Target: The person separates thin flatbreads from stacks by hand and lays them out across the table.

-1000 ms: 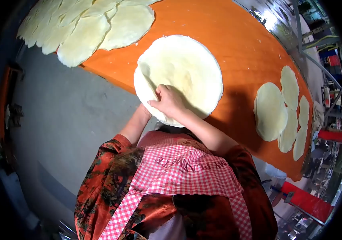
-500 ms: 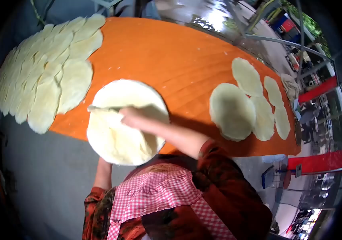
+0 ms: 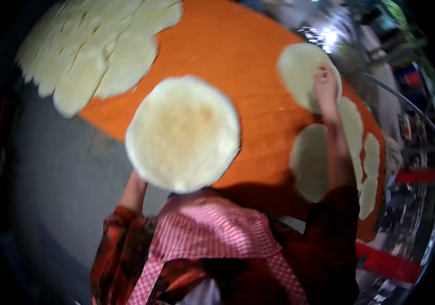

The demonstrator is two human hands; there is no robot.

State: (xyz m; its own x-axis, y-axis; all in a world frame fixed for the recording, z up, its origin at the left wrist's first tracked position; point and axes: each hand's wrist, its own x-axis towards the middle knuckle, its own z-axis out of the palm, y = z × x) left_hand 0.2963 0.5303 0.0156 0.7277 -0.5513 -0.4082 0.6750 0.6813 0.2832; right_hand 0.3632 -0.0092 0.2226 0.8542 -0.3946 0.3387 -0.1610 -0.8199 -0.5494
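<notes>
The right hand (image 3: 326, 89), fingers (image 3: 323, 75) bunched, touches a flatbread (image 3: 298, 73), upper right; the left hand (image 3: 139, 178), fingers hidden, meets a dough round (image 3: 183, 133) at center.

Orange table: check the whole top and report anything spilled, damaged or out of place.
No clear spill or damage shows, though the view is blurred. One oddity: at the left, the nearest flat rounds of the overlapping spread poke past the edge of the orange table, over the grey floor, so they look poorly supported.

Matt, cloth-like orange surface (image 3: 258, 137)
</notes>
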